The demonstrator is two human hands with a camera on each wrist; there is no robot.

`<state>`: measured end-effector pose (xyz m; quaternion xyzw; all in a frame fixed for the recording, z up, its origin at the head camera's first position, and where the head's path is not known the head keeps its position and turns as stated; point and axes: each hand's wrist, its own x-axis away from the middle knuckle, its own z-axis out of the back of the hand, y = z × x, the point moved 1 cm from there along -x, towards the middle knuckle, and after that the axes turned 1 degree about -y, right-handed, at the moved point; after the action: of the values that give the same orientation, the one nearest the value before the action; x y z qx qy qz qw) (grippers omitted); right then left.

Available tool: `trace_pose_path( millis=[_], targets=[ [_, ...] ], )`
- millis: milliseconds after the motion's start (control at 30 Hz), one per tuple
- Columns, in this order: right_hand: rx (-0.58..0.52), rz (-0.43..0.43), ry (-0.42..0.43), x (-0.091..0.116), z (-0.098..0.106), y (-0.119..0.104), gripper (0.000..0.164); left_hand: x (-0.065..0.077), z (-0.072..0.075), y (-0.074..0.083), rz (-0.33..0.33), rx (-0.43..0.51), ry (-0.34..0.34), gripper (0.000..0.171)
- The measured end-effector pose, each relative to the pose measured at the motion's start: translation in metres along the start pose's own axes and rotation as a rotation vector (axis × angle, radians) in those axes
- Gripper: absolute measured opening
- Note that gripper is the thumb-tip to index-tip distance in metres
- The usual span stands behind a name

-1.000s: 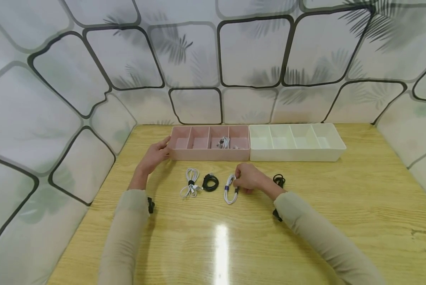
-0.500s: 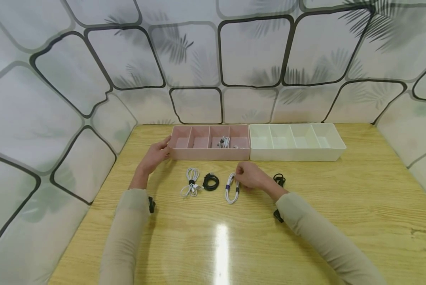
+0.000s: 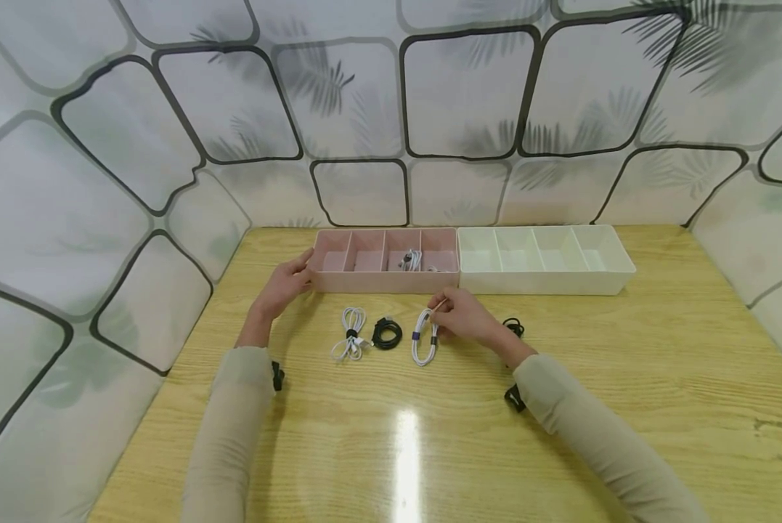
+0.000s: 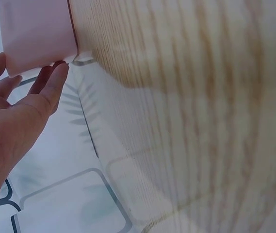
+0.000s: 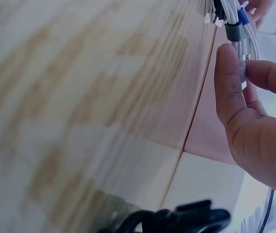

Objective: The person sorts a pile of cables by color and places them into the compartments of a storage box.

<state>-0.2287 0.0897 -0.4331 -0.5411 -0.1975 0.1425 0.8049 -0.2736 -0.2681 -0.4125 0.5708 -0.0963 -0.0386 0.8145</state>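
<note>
Pinching one end of a looped white cable with a blue-purple band and a dark band [image 3: 414, 347], the right hand [image 3: 465, 314] has its thumb and forefinger closed on the pale plug, as the right wrist view shows. The loop hangs or lies in front of a long pink plastic box with four compartments [image 3: 385, 282]; whether its lower end touches the light wood-grain table [image 3: 469, 450] I cannot tell.

The left hand [image 3: 284, 287], thumb apart and fingers loosely bent, touches the pink box at its left end.

Left of the looped cable lie a coiled round black cable [image 3: 387, 346] and, just beside that, a white cable bundle tied with a black band [image 3: 351, 334]. A small bundle of white cable [image 3: 413, 261] sits in the pink box's third compartment from the left. Against its right end stands a matching cream-white box [image 3: 547, 284]. Another black cable [image 3: 512, 327] lies partly behind the right forearm.
</note>
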Motion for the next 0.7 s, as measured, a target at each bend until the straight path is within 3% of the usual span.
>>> trace_pose_path(
  millis=[300, 700],
  targets=[
    [-0.008, -0.004, -0.003, 0.001, 0.002, -0.009, 0.022, 0.002, 0.001, 0.001, 0.006, 0.000, -0.008, 0.058],
    [-0.135, -0.017, 0.028, -0.007, 0.005, -0.026, 0.023, 0.000, 0.002, -0.003, -0.009, -0.010, -0.009, 0.057]
  ],
)
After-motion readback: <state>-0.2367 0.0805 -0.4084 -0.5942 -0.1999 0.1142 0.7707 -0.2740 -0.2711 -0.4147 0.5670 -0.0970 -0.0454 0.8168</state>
